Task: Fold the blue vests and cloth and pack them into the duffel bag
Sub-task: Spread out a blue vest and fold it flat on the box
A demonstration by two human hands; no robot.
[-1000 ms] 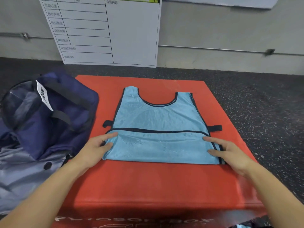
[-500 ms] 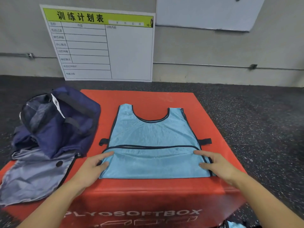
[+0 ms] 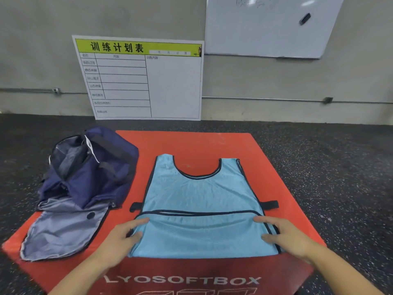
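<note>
A light blue vest (image 3: 200,194) with dark trim lies flat on the red soft box (image 3: 274,167), neck opening away from me. Its lower part is folded up, the hem forming a dark line across the middle. My left hand (image 3: 122,241) pinches the folded layer's left edge between index finger and thumb. My right hand (image 3: 287,237) pinches the right edge the same way. The navy duffel bag (image 3: 89,171) sits slumped at the left of the box, its mouth open and its grey-lined flap (image 3: 63,231) spread toward me.
Dark speckled floor (image 3: 340,177) surrounds the box. A white training chart board (image 3: 148,81) leans against the grey wall behind, and a whiteboard (image 3: 268,28) hangs to its right. The box's front face carries white lettering.
The view has tilted up and pulled back, showing more wall. Both hands stay at the fold's side edges, and the folded hem now bows upward slightly between them.
</note>
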